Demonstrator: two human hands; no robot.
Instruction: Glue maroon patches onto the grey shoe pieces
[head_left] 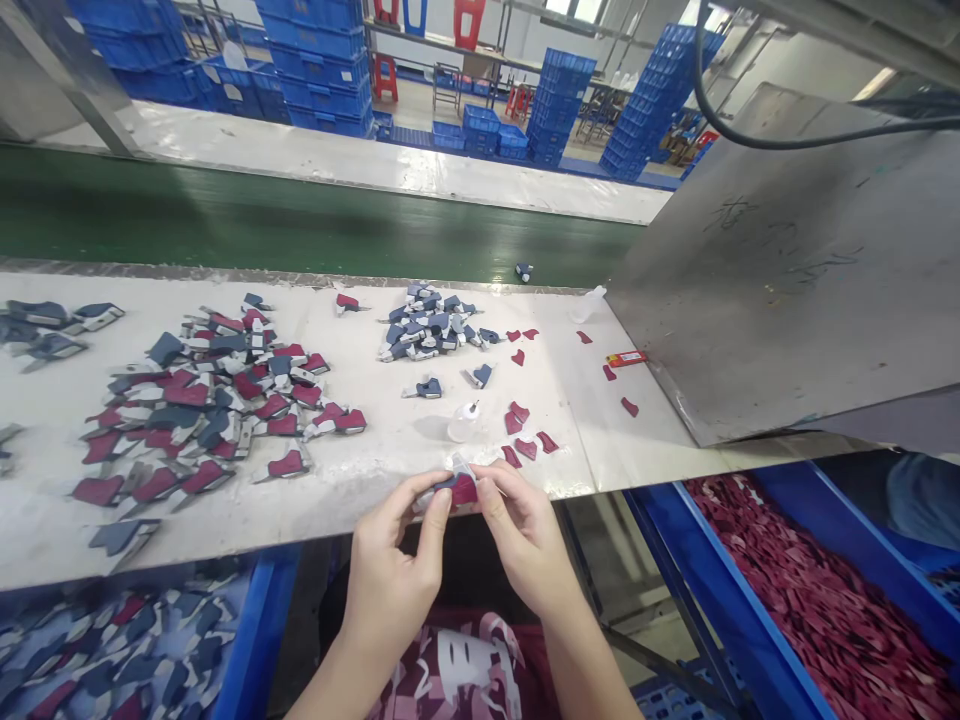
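Between my two hands, just over the table's near edge, is a small plastic part (463, 489) with a dark red face, some dark blue and a pale grey tip. My left hand (401, 545) pinches its left side between thumb and fingers. On the right side, my right hand (525, 530) grips it the same way; the fingertips hide part of it. A small translucent bottle with a thin dark tip (463, 422) stands right behind the part. Loose dark red pieces (526, 449) lie on the table to the right of the bottle.
A mixed pile of red and blue parts (202, 390) covers the left of the white table (360, 510); a blue-grey pile (431, 325) sits further back. Beyond runs a green conveyor belt (300, 225). A metal panel (795, 270) bounds the right. Blue bins (724, 560) stand below.
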